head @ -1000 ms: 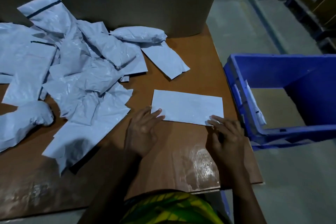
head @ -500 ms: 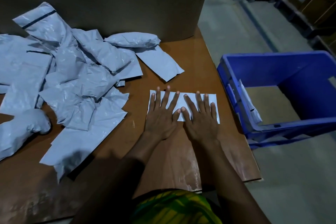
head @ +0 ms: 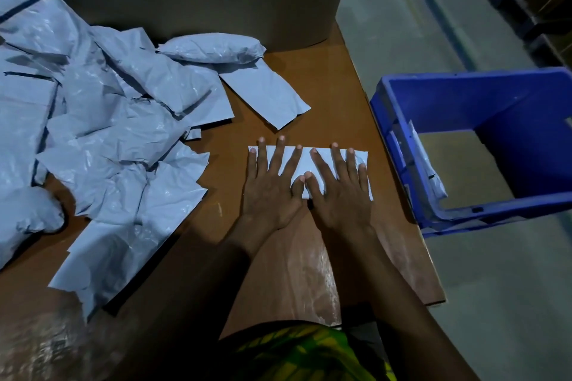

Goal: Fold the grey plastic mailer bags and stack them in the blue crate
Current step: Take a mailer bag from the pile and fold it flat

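Progress looks slight. Left grip (head: 272,192) and right grip (head: 340,195), both wide with fingers spread, hold nothing and press one folded mailer (head: 305,161) flat on the bench (head: 325,86) at 12 o'clock. At 3 o'clock the blue crate (head: 464,102) shows only one bag (head: 430,176) against its wall. At 10 o'clock a large crumpled pile (head: 108,133) waits unfolded.

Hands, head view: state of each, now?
Left hand: open, fingers spread flat, pressing the folded mailer.
Right hand: open, flat on the same mailer.
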A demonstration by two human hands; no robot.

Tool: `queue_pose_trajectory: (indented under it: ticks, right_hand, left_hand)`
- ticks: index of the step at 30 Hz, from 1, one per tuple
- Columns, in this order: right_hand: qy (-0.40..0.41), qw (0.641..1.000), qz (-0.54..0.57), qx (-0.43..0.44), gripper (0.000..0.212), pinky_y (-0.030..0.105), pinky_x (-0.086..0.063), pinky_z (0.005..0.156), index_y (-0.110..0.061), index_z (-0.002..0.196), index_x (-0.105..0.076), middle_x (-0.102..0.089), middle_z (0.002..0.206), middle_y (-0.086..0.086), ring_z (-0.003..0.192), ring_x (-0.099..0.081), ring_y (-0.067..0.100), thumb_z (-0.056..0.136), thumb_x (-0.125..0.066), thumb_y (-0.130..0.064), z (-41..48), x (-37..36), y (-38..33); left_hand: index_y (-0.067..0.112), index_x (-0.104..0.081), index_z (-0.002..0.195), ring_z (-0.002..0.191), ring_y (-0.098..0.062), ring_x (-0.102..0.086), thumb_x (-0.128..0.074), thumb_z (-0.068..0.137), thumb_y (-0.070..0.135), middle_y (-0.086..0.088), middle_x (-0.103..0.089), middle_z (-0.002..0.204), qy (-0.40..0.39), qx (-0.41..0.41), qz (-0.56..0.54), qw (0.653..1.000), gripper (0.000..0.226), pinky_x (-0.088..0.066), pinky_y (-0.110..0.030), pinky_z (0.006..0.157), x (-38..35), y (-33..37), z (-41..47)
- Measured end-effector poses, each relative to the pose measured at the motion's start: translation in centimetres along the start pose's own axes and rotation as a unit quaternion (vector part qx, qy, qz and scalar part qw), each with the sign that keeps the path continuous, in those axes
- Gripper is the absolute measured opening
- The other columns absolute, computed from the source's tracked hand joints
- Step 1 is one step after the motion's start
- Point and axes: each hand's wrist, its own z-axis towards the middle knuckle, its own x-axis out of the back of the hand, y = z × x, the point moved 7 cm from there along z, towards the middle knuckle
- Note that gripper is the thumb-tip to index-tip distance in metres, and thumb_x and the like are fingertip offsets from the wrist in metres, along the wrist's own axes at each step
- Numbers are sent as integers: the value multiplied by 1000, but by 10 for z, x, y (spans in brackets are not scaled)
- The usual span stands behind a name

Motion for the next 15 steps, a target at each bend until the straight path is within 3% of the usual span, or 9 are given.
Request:
queue_pose_trajectory:
  ticks: [4, 9, 15]
  right_hand:
    - [11, 1000, 4, -2, 59, 50, -1, 129, -42, 163, -18, -2, 173, -5, 159, 10, 20, 107, -23, -61, -17, -1, 0]
    - [-3, 1000, -5, -3, 60, 52, -1, 128, -43, 163, -16, -1, 173, -5, 159, 11, 21, 106, -20, -63, -3, -2, 2]
    - [-6, 1000, -2, -5, 62, 48, 4, 129, -46, 162, -16, 1, 173, -8, 159, 13, 20, 104, -16, -69, -13, 0, 4]
  left_hand:
    - [29, -22, 164, 158, -39, -5, -15, 105, 64, -9, -11, 172, 18, -3, -1, 1000, 69, -13, -57, 126, -1, 5, -16]
    - [30, -22, 164, 158, -40, -5, -23, 104, 67, -9, -10, 172, 18, 11, 14, 1000, 71, -8, -58, 127, -3, 1, -5]
    - [33, -23, 163, 158, -40, -5, -16, 102, 70, -7, -10, 172, 25, 8, 10, 1000, 71, -11, -59, 126, -2, 2, -15]
